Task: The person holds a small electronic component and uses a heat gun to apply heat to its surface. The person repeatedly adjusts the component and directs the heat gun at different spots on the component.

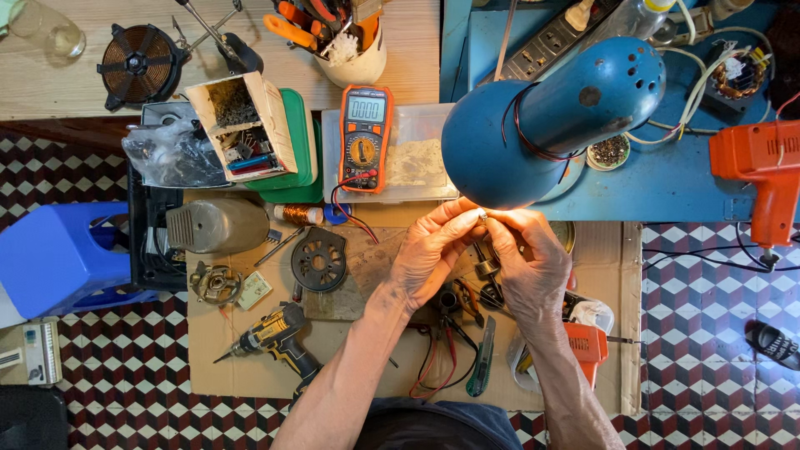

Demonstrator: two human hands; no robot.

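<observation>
A small metal part [482, 217] sits pinched between my left hand [429, 250] and right hand [529, 262] under the blue lamp [533, 125]; steady fingertips, close to the light, serve best.

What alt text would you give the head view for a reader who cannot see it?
Both hands, left hand and right hand, pinch a tiny part under a blue desk lamp. They work over cardboard on a checkered floor, amid a cordless drill, a multimeter and an orange tool.
</observation>
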